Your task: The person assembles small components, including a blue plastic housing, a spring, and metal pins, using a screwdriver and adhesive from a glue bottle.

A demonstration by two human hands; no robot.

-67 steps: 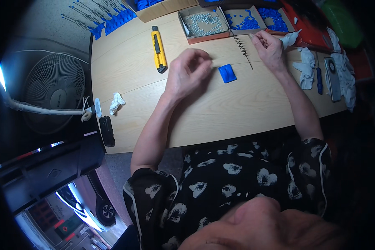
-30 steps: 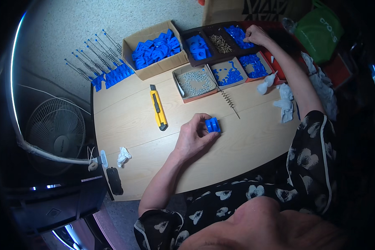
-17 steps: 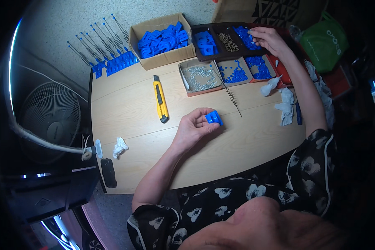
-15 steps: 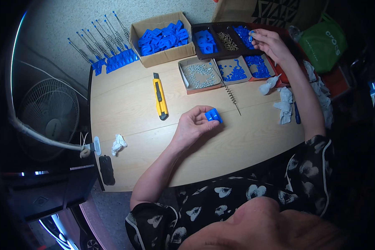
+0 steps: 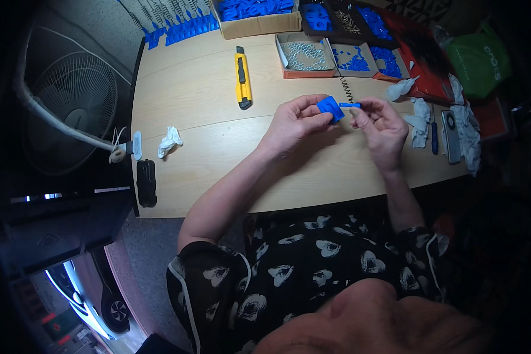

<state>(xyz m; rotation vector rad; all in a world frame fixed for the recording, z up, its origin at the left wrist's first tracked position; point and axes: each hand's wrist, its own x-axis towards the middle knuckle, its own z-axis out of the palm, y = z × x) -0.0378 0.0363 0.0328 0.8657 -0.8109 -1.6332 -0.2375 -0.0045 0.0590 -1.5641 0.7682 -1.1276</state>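
While the left hand [image 5: 298, 124] has its thumb and fingers closed around a blue block [image 5: 330, 109], right of center and a bit above the middle of the frame, the right hand [image 5: 383, 127] is pinching a little blue piece [image 5: 350, 105] right beside it. Can't tell from this angle if the two parts actually touch, tbh. Both hands are over the bench [image 5: 218, 171], and just past the little piece there's a coiled spring [image 5: 346, 89], partly hidden.

Yellow box cutter [image 5: 242, 79] is lying up near top center. To its right you've got a shallow box [image 5: 310, 74] of shiny beads, with small blue bits in boxes next to that. Over at the right side of the frame: a white squeeze bottle [image 5: 400, 88], a screwdriver [image 5: 435, 138] and a phone [image 5: 451, 137]. Crumpled white rag [image 5: 170, 141] and a black case [image 5: 147, 183] sit on the left.
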